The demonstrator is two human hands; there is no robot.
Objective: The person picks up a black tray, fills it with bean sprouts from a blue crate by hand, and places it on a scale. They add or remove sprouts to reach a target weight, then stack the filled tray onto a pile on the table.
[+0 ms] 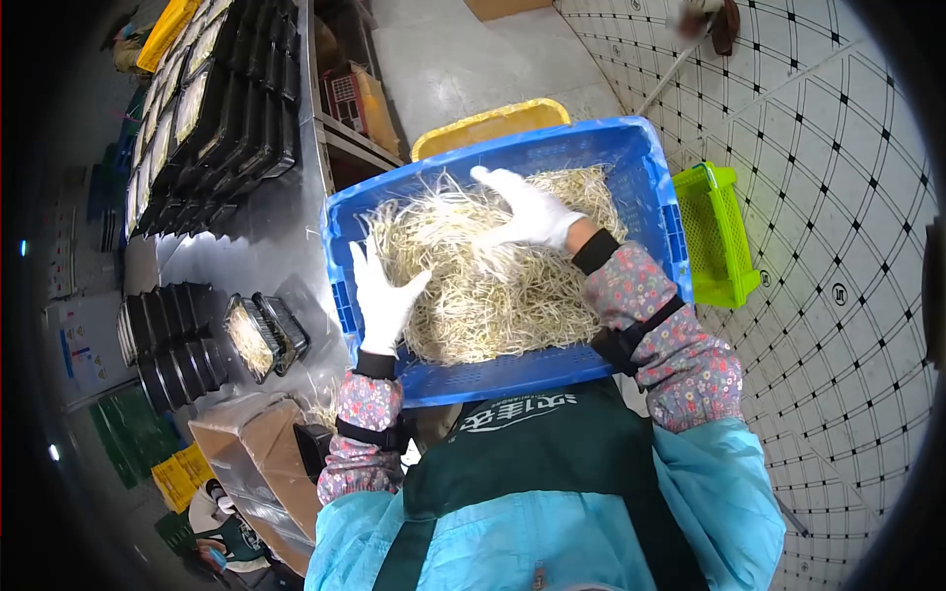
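Observation:
A large blue plastic crate (473, 386) sits in front of my body, with a thick heap of pale bean sprouts (493, 315) in it. My left hand (384, 300), in a white glove, is at the left side of the heap with thumb and fingers spread. Across the heap, my right hand (532, 212), also in a white glove, has its thumb and fingers apart over the sprouts. Some loose sprouts lie against its palm side, but I see no firm grip on them.
On the metal table (266, 212) at left stand tall stacks of filled black trays (212, 108), empty black trays (172, 340) and a tray of sprouts (251, 340). A cardboard box (251, 463) is nearer. A yellow crate (493, 126) and a green basket (724, 236) flank the blue crate.

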